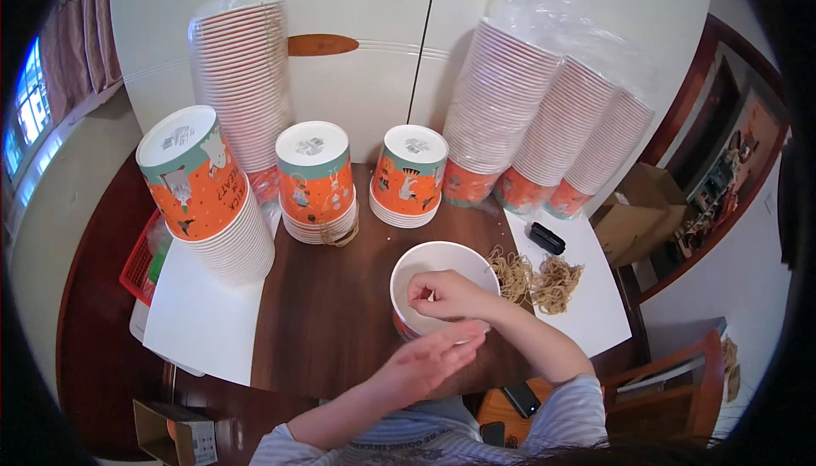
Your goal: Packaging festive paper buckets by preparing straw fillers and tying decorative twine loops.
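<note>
A white-lined paper bucket (478,272) stands upright at the middle of the table's near side. Over its mouth is my right hand (449,294), its fingers curled closed; I cannot make out whether anything small is in them. My left hand (429,362) is in front of the bucket, just below my right wrist, with fingers stretched to the right. It covers part of the bucket's orange printed side. Beside the bucket on the right lie two tangled bundles of tan cord, one near bundle (557,286) and one behind the rim (508,272).
Upside-down orange bucket stacks stand at the left (200,190), centre left (316,181) and centre (410,175). Tall plastic-wrapped stacks (501,100) lean at the back right, another (242,83) at the back left. A black stapler-like object (546,238) lies right. A wooden chair (680,389) is near right.
</note>
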A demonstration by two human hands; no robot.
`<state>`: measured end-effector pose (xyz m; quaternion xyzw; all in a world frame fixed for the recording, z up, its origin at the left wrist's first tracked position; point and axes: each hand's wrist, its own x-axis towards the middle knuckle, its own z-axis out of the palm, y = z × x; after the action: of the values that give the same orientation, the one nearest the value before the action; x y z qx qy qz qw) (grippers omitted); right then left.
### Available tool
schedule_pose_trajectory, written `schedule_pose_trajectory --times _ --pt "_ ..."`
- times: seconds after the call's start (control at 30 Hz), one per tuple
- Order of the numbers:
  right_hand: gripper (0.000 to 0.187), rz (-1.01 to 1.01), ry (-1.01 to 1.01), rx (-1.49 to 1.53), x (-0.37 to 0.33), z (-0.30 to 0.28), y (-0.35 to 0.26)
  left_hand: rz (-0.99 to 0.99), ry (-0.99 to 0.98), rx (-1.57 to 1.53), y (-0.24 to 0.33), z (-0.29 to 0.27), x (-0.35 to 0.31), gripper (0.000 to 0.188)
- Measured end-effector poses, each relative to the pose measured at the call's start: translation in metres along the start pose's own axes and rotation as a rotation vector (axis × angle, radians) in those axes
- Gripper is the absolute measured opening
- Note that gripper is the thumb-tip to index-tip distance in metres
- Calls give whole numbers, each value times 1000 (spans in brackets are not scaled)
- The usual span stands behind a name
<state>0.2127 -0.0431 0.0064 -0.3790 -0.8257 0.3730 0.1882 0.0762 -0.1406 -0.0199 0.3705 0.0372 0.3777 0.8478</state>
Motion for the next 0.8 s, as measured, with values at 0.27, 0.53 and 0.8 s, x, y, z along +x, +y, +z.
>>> schedule_pose_trajectory --times 0.27,0.53,0.8 --pt "10 110 -160 309 5 -19 -1 145 261 249 65 -23 -5 39" --pt "5 55 -144 637 9 -13 3 440 345 1519 86 -48 0 41" --pt "5 178 -7 843 11 -19 -20 325 275 1306 99 -68 30 28"
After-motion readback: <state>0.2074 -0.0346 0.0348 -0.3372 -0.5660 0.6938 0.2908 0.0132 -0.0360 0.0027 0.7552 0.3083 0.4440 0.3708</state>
